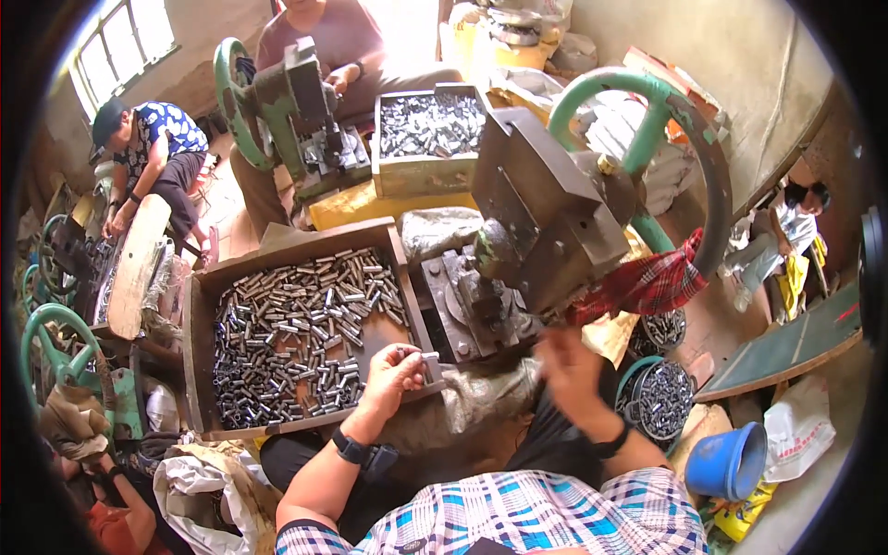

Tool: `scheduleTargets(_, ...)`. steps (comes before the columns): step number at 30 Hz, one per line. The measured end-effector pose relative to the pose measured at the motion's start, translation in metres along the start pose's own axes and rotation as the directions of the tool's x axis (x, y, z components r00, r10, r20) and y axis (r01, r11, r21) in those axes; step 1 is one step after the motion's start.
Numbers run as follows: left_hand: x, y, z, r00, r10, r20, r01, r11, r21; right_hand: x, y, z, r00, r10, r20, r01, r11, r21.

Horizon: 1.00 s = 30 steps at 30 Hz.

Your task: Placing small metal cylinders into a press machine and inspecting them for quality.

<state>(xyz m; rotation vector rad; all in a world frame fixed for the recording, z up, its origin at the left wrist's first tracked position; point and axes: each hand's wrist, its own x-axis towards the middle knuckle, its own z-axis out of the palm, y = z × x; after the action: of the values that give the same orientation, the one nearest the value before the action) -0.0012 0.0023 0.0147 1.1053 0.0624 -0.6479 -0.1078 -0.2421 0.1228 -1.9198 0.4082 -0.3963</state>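
Shiny metal tubes [296,333] — rough wooden tray [196,351]; press [546,213] — dull, worn painted iron.

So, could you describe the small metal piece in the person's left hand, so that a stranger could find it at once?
Start at the wooden tray full of short silver tubes, left of the green-wheeled press. At the tray's near right corner is the left hand. The metal piece sticks out of its fingers toward the press; it alone is lifted, while the rest lie loose.
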Motion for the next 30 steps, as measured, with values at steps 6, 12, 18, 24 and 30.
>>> scheduleTargets(6, 0.005, 0.002, 0.003, 0.999, -0.006, -0.054, 0.007, 1.000, 0.029, 0.030, -0.020, -0.126, 0.623, -0.445, -0.643, 0.531, 0.844, -0.069)
scheduleTargets(12, 0.013, 0.016, 0.024, 0.995, -0.004, -0.102, 0.016, 0.992, 0.122, 0.062, 0.007, -0.140, 0.607, -0.514, -0.606, 0.552, 0.822, -0.143)
scheduleTargets(18, 0.052, 0.020, 0.041, 0.993, 0.083, -0.082, -0.070, 0.985, 0.157, 0.074, 0.054, -0.120, 0.817, -0.292, -0.498, 0.478, 0.825, 0.300)
scheduleTargets(24, 0.095, 0.013, 0.041, 0.986, 0.164, -0.030, -0.157, 0.974, 0.161, 0.081, 0.049, -0.129, 0.781, -0.179, -0.599, 0.372, 0.903, 0.215)
scheduleTargets(30, 0.110, 0.008, 0.041, 0.984, 0.177, -0.020, -0.169, 0.964, 0.206, 0.085, -0.008, -0.150, 0.825, -0.286, -0.486, 0.350, 0.936, 0.042)
